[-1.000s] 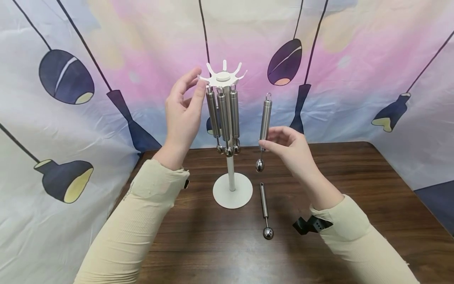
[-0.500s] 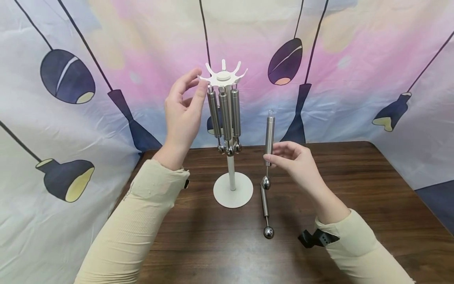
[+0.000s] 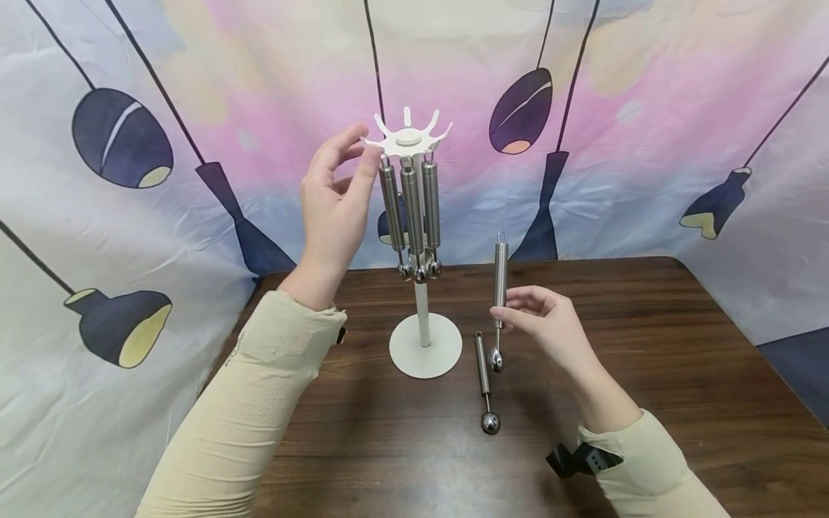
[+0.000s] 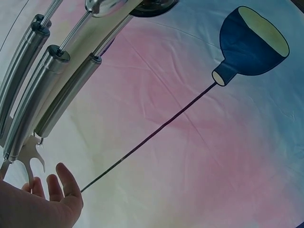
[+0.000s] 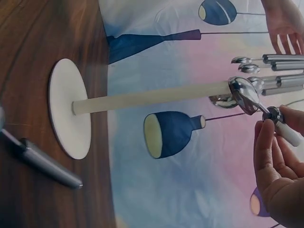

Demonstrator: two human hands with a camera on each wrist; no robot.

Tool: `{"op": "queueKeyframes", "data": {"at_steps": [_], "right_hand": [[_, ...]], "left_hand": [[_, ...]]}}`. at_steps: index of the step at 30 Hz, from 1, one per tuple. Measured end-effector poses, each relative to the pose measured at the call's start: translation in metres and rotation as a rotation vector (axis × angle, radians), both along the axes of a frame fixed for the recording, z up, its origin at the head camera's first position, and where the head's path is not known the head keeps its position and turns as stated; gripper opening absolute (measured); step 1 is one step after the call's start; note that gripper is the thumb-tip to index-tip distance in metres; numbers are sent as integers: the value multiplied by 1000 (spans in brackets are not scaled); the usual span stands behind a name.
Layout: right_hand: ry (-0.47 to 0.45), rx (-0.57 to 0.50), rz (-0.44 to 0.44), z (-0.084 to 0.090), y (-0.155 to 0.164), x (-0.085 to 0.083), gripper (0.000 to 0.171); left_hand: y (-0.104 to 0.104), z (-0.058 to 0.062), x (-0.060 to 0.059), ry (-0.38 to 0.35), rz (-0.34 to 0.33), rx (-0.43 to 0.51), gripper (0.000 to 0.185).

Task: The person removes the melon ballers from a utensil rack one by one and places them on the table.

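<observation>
A white stand (image 3: 404, 363) with a round base and a crown of hooks stands upright on the table. Several steel melon ballers (image 3: 410, 208) hang from its near side, scoops down. My left hand (image 3: 335, 205) pinches one hook at the crown's left between thumb and index finger; in the left wrist view its other fingers (image 4: 69, 180) are loosely bent. Right of the stand, my right hand (image 3: 553, 327) holds another melon baller (image 3: 501, 270) by the lower handle between thumb and fingers, upright, loop up. Its shiny scoop (image 5: 244, 95) shows large in the right wrist view.
One more melon baller (image 3: 483, 370) lies on the dark wooden table (image 3: 388, 446), in front of the held one, its scoop toward me. A cloth backdrop (image 3: 272, 108) printed with lamps hangs behind the table and along its sides.
My right hand has lowered the melon baller and shifted it slightly right, away from the stand. The left hand has stayed at the hook; the hanging melon ballers have swung very slightly right.
</observation>
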State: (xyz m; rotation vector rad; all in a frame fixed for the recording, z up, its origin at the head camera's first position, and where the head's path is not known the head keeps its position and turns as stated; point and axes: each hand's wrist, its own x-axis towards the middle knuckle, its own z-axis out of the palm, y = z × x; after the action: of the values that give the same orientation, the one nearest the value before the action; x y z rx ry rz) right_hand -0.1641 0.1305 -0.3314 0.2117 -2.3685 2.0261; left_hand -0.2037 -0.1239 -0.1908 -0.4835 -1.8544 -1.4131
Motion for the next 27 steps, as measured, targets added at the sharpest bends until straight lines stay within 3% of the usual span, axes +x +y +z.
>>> {"op": "queueKeyframes", "data": {"at_steps": [9, 27], "right_hand": [[-97, 2, -17, -25, 6, 5, 40], [-167, -28, -13, -72, 14, 10, 39]], "left_hand": [[-1, -1, -1, 15, -4, 4, 36], [0, -2, -1, 32, 12, 1, 36]]}}
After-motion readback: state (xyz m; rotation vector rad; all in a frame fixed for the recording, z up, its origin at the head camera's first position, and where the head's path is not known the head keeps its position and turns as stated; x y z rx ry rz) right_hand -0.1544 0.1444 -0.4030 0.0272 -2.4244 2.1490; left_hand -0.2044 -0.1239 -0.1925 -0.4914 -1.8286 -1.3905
